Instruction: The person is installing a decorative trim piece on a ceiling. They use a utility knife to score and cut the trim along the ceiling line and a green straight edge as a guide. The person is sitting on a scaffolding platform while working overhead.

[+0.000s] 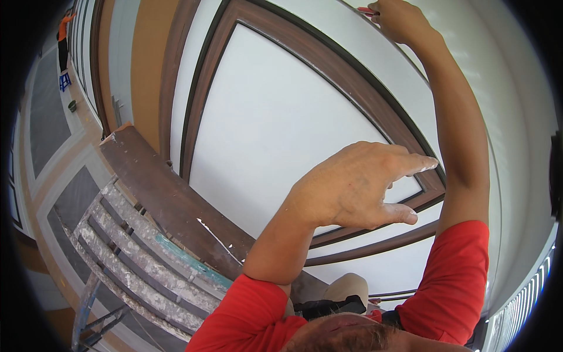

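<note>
My left hand (358,185) is raised before a white wall panel (281,100), holding nothing, with index finger and thumb stretched apart. White smears mark its fingertips. Beside the index fingertip runs the dark brown moulding (346,88) that frames the panel; I cannot tell whether they touch. Farther up, at the top edge of the view, my right hand (403,22) is closed around a slim red tool (367,10). Most of that tool is hidden by the fingers, so its kind is unclear. It lies close to the pale wall strip above the moulding.
A brown plank (176,199) with a white paint streak lies at the lower left, beside a paint-spattered slatted metal frame (143,264). Far off at the upper left, a person in orange (63,32) reaches to the wall near a blue stool (64,81) and a dark bucket (72,106).
</note>
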Motion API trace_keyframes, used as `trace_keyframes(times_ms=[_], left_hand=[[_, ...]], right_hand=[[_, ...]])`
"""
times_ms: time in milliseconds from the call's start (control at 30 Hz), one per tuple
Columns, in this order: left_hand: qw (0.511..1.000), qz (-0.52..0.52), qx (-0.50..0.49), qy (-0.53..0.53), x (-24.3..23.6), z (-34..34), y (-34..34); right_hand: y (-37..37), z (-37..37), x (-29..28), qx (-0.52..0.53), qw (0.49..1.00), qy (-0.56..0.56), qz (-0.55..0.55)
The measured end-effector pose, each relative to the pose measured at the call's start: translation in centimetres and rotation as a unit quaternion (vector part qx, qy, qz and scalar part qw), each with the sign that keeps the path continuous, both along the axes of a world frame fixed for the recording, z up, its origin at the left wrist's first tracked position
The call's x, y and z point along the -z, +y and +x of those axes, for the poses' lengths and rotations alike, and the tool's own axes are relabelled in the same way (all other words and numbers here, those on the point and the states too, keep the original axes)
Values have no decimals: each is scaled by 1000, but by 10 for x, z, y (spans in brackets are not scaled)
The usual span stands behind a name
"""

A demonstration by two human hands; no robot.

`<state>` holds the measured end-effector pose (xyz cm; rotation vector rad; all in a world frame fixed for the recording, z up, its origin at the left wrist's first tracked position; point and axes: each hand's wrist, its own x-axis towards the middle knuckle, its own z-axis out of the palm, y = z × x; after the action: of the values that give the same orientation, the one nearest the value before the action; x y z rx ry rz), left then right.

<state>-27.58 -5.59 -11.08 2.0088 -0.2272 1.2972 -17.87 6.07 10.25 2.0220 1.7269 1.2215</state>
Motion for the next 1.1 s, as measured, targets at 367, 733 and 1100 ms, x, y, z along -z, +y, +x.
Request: trace_keyframes(times_ms=[367, 733, 1100], left_hand=[[1000, -8, -1, 5, -2, -2, -1], [999, -17, 27, 1, -4, 15, -10], [987, -34, 114, 103, -8, 61, -18]], right_hand=[[-5, 20, 0, -5, 998, -63, -12], [-51, 42, 18, -85, 979, -188, 9], [-224, 163, 175, -249, 872, 413, 79]])
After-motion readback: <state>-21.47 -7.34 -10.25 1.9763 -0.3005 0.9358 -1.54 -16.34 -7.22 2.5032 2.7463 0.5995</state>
